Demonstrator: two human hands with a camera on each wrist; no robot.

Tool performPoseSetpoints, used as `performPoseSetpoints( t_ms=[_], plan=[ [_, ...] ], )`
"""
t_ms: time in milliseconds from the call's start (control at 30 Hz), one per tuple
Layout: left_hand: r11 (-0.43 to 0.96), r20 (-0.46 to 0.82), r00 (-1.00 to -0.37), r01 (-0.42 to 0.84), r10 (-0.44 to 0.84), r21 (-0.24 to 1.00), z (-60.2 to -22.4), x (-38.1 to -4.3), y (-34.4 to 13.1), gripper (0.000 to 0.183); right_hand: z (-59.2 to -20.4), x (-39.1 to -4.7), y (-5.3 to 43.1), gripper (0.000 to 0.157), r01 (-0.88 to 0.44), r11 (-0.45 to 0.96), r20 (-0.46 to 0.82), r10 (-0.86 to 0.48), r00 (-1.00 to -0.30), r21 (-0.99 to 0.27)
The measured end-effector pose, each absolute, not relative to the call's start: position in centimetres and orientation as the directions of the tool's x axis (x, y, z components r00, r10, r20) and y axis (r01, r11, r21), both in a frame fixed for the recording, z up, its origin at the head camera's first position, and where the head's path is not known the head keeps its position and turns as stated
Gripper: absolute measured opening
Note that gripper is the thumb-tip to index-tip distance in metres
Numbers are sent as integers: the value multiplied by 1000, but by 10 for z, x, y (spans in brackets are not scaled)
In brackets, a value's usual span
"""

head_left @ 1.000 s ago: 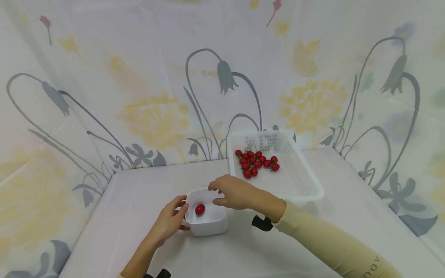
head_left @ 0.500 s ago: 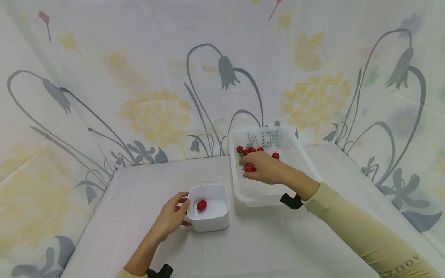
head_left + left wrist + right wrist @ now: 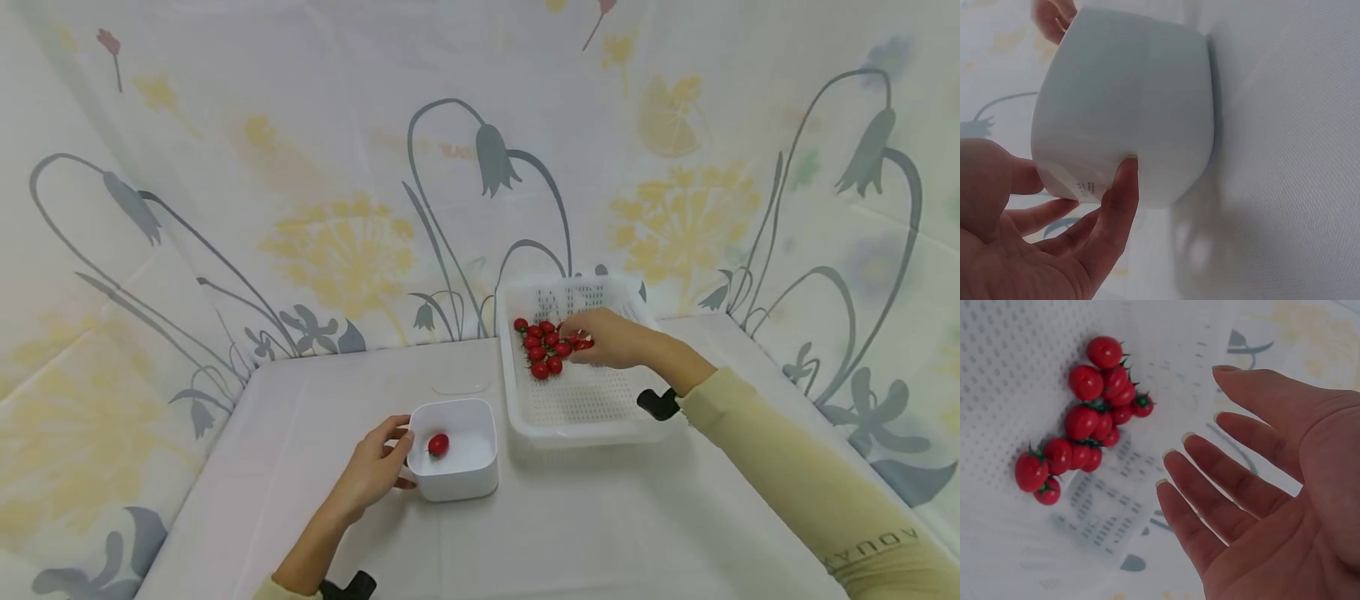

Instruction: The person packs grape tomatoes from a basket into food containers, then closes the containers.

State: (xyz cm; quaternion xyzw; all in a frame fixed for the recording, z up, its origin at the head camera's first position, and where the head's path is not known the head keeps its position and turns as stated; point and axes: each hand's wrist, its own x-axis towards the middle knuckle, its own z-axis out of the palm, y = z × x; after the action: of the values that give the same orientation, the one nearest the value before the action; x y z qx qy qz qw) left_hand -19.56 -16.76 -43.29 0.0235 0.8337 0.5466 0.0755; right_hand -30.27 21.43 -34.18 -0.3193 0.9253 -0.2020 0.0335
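Note:
In the head view a white square-cornered plastic container (image 3: 453, 487) stands on the table with one cherry tomato (image 3: 438, 445) inside. My left hand (image 3: 378, 462) rests at its left side. In the left wrist view the left fingertips (image 3: 1127, 164) touch the container's outer wall, and the thumb is at the rim. My right hand (image 3: 611, 337) is over a white perforated basket (image 3: 588, 433), beside a cluster of red cherry tomatoes (image 3: 538, 353). The right wrist view shows the right fingers (image 3: 1210, 503) extended, holding nothing, apart from the tomatoes with green stems (image 3: 1082, 422).
The basket stands to the right of and behind the container, against the flower-printed backdrop (image 3: 337, 250). A white cloth (image 3: 315, 400) covers the table. Dark camera mounts (image 3: 658, 404) sit at both wrists.
My right hand has moved from over the container to the basket, first above the tomatoes, then farther right. The left hand stays at the container, and the single tomato stays inside.

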Motion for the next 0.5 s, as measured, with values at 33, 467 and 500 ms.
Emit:
performPoseSetpoints(
  t_ms=[33,467,500],
  plan=[
    [401,-99,-987,-42,123,915,-433,-196,-168,41,-343,-306,218,30,-577,717,57,-606,-793,-391],
    [416,-115,-986,-56,118,908,-435,-197,-167,41,-360,-337,248,37,-455,789,-63,-523,-850,-414],
    [417,-111,-987,-53,118,907,-436,-197,-168,41,-362,-340,249,37,-446,792,-71,-517,-853,-417]
  ],
)
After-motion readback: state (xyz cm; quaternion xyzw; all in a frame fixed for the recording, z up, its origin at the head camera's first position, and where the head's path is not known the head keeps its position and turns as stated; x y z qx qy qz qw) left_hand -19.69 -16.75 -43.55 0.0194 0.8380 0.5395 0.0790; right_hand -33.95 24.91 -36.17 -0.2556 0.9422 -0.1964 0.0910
